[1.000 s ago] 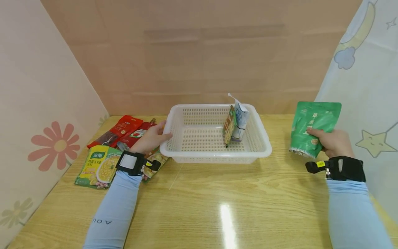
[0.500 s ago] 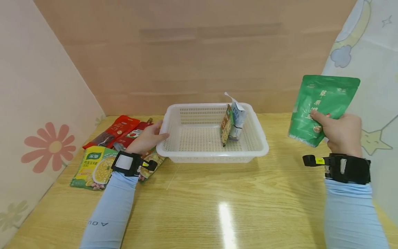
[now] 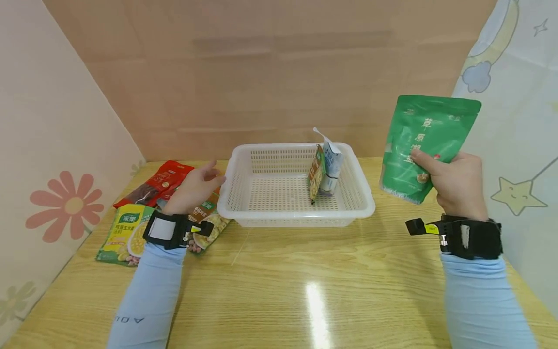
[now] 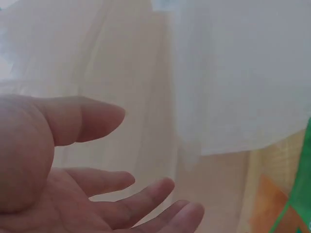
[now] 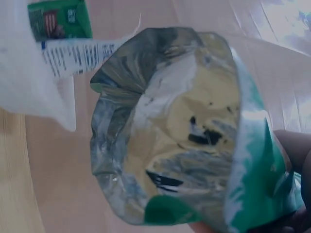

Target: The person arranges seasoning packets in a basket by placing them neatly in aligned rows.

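My right hand [image 3: 457, 184] holds up a green stand-up pouch [image 3: 436, 128] to the right of the basket, thumb across its front. In the right wrist view the folded base of the pouch [image 5: 194, 116] faces the camera. My left hand [image 3: 196, 186] is just left of a white plastic basket [image 3: 296, 214], its fingers loosely bent around nothing. The left wrist view shows the left hand [image 4: 97, 179] with thumb and fingers apart. Inside the basket, toward its right end, a brown-and-green packet [image 3: 316, 177] and a blue-and-white packet [image 3: 333, 167] stand side by side.
A red packet [image 3: 159, 182], a yellow-green soup packet [image 3: 119, 235] and a brown-green packet [image 3: 211, 231] lie on the wooden table [image 3: 261, 291] at the left, partly overlapped by my left arm. Papered walls stand behind and at both sides.
My right hand has raised the green pouch, then brought it somewhat left. My left hand has come away from the basket's left rim and shifted left.
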Tool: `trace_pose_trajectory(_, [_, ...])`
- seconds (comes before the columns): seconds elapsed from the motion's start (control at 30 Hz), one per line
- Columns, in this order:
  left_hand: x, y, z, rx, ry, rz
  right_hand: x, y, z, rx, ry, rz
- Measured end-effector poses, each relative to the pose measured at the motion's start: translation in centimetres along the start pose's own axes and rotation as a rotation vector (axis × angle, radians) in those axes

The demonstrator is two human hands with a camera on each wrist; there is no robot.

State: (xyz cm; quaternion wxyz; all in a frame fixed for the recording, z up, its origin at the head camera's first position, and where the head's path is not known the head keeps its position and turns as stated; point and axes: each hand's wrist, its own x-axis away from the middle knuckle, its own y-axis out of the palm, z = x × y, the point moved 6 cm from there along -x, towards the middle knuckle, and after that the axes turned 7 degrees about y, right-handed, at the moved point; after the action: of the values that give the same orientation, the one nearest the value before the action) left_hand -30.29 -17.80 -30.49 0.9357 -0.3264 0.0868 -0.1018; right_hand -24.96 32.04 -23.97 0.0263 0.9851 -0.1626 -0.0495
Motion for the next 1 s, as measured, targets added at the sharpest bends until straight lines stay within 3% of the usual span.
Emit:
trace_pose_trajectory(0.17, [0.9,-0.1,2.6,0.034,0.081,0.055,0.8,1.6,-0.4,-0.022,-0.037,-0.027])
trace_pose_trajectory(0.3, [1.7,1.2,5.7,0.095,0.196,0.063,1.6,3.1,-0.6,-0.030,-0.064,-0.057])
trace_pose_trajectory(0.4, [2.2,3.2,7.7,0.239,0.261,0.031,2.3,4.2,-0.7,-0.042,-0.084,-0.075])
trace_pose_trajectory(0.5, [2.7,5.8,9.3,0.449,0.285,-0.027,3.1,5.4,-0.8,-0.063,-0.111,-0.092])
trace_pose_trajectory(0.63, [3.6,9.6,10.9,0.737,0.225,-0.105,4.1,7.1,-0.6,-0.071,-0.132,-0.127])
trace_pose_trajectory(0.8, [5.0,14.1,11.9,1.093,0.065,-0.230,5.4,9.4,0.1,-0.062,-0.134,-0.187])
trace_pose_trajectory(0.9, [5.7,16.2,12.3,1.232,0.011,-0.314,6.3,10.8,0.6,-0.032,-0.132,-0.190])
trace_pose_trajectory(1.0, [6.0,17.6,12.6,1.309,0.023,-0.372,7.2,12.1,1.3,0.006,-0.138,-0.188])
